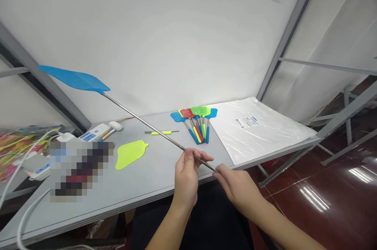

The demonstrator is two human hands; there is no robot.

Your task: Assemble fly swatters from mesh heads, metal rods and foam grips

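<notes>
Table [141, 187]: a grey worktop set against a white wall carries a wrapped stack of white sheets [259, 132] at the right, power strips [91, 134] and cables at the left.
Extended swatter [123, 113]: a blue fly swatter on a long thin metal rod slants up to the left above the table, its mesh head [73, 79] high near the wall, its near end at the table's front edge.
Risk: the rod is long and slim, so a small twist at the hands could swing the head into the wall or down onto the power strips; a hard pull or push could also bend it.
Swatter pile [196, 122]: about 6 collapsed swatters in blue, red, green and yellow lie fanned near the wall.
Loose parts: 1 yellow mesh head [131, 153] and 1 short rod [161, 132] lie apart on the table.
Left hand [187, 173]: fingers curled narrow, pinching the rod.
Right hand [235, 187]: closed around the rod's near end.
</notes>
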